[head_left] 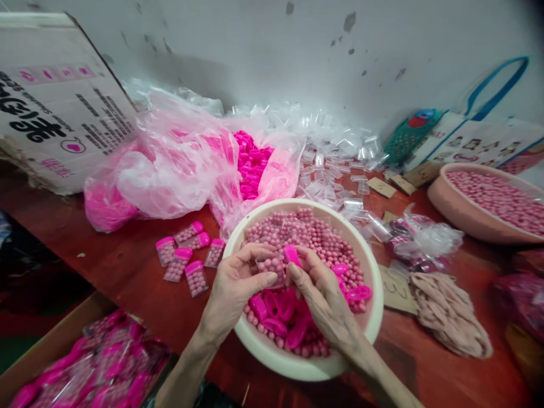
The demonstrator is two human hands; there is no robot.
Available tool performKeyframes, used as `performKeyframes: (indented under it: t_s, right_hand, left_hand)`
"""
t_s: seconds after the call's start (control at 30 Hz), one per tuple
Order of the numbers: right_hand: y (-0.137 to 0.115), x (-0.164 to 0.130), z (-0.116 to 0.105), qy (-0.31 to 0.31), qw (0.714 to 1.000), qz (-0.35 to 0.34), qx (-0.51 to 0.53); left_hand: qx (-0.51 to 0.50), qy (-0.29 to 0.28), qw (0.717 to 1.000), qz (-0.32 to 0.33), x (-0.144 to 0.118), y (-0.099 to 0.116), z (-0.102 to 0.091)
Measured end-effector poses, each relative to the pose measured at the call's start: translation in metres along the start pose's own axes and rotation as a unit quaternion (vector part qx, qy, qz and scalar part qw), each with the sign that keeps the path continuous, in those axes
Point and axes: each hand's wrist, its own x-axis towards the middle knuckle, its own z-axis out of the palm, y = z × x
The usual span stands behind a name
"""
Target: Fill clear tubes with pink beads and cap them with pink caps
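Note:
Over a cream basin [376,294] of pink beads [317,235], my left hand [240,277] pinches a small clear container [272,265] filled with beads. My right hand [321,294] holds a bright pink cap [291,255] between thumb and fingers at the container's end. Whether the cap is seated cannot be made out. Loose pink caps [283,311] lie on the beads below my hands, with a few more at the basin's right side. Left of the basin, several bead-filled containers with pink caps [196,279] lie on the red table.
A plastic bag [178,164] spills pink caps behind the basin, beside a heap of clear empty containers [331,164]. A pink basin of beads [442,195] stands at right, near a crumpled cloth [450,314]. An open box [63,334] of capped containers sits lower left; a carton [55,107] stands behind.

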Motion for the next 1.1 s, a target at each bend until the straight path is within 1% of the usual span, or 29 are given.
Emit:
performKeyframes:
  t_s: [0.07, 0.13, 0.23, 0.3, 0.37, 0.5, 0.6, 0.67, 0.77, 0.87, 0.93, 1.03, 1.1]
  right_hand:
    - [0.000, 0.000, -0.005, 0.016, 1.000, 0.004, 0.004]
    - [-0.003, 0.000, -0.010, 0.017, 0.999, -0.015, -0.023]
    - [-0.011, 0.000, -0.016, 0.019, 0.989, -0.094, -0.110]
    - [-0.015, 0.000, -0.016, 0.007, 0.973, -0.158, -0.170]
    - [-0.016, -0.001, -0.014, -0.011, 0.952, -0.197, -0.233]
    - [-0.013, -0.005, -0.010, -0.013, 0.915, -0.208, -0.346]
    - [-0.012, -0.007, -0.011, -0.015, 0.895, -0.207, -0.395]
    - [-0.011, -0.009, -0.011, -0.033, 0.877, -0.213, -0.430]
    - [-0.009, -0.011, -0.012, -0.080, 0.854, -0.223, -0.463]
    - [-0.003, -0.012, -0.011, -0.102, 0.853, -0.238, -0.453]
    - [0.001, -0.011, -0.010, -0.094, 0.862, -0.249, -0.432]
    - [0.005, -0.008, -0.008, -0.081, 0.877, -0.242, -0.406]
    - [0.004, -0.006, -0.008, -0.086, 0.878, -0.233, -0.410]
  left_hand:
    - [0.026, 0.000, 1.000, 0.013, -0.001, 0.000, 0.000]
    - [0.040, -0.021, 0.999, 0.021, -0.002, 0.001, 0.000]
    - [0.068, -0.058, 0.996, 0.013, -0.004, 0.004, 0.002]
    - [0.088, -0.079, 0.993, 0.018, -0.006, 0.005, 0.003]
    - [0.106, -0.097, 0.989, 0.030, -0.007, 0.005, 0.003]
    - [0.131, -0.100, 0.986, 0.029, -0.007, 0.003, 0.001]
    - [0.110, -0.103, 0.989, 0.012, -0.008, 0.003, 0.000]
    - [0.087, -0.101, 0.991, 0.002, -0.008, 0.003, 0.000]
    - [0.054, -0.093, 0.994, -0.014, -0.007, 0.002, -0.001]
    - [0.033, -0.089, 0.995, -0.025, -0.007, 0.001, -0.001]
    - [0.036, -0.087, 0.995, -0.025, -0.007, 0.001, -0.001]
    - [0.063, -0.079, 0.995, -0.019, -0.009, 0.001, -0.001]
    - [0.083, -0.077, 0.993, -0.015, -0.010, 0.000, -0.001]
